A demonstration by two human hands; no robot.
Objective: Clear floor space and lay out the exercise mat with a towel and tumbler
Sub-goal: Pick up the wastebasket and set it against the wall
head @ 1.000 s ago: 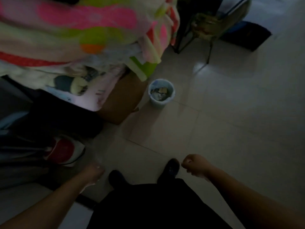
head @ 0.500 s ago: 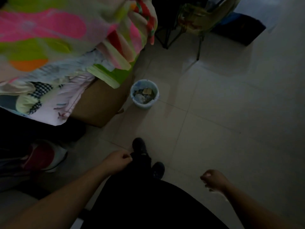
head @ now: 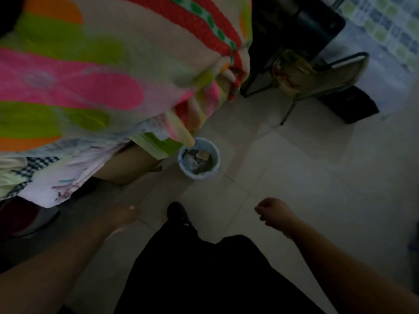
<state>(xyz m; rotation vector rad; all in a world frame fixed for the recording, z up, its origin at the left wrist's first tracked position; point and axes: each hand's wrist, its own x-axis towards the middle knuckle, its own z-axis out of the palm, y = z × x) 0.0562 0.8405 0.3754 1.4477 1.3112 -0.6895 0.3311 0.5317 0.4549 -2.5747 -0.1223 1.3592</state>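
Observation:
The room is dim. No mat, towel or tumbler shows in the head view. My left hand (head: 123, 217) hangs low at the left, blurred, and I see nothing in it. My right hand (head: 273, 210) is curled into a loose fist over the pale tiled floor (head: 306, 182), holding nothing. Between my arms are my dark clothing and one dark shoe (head: 178, 213) stepping forward.
A bed with a bright pink, green and orange blanket (head: 102, 71) fills the upper left. A small pale blue waste bin (head: 199, 158) full of scraps stands at its corner. A metal-framed chair (head: 313, 80) and a dark flat box (head: 353, 105) sit at the upper right.
I have walked forward: the bed and bin have come closer. My left hand has swung down and left, my right hand has swung up and forward.

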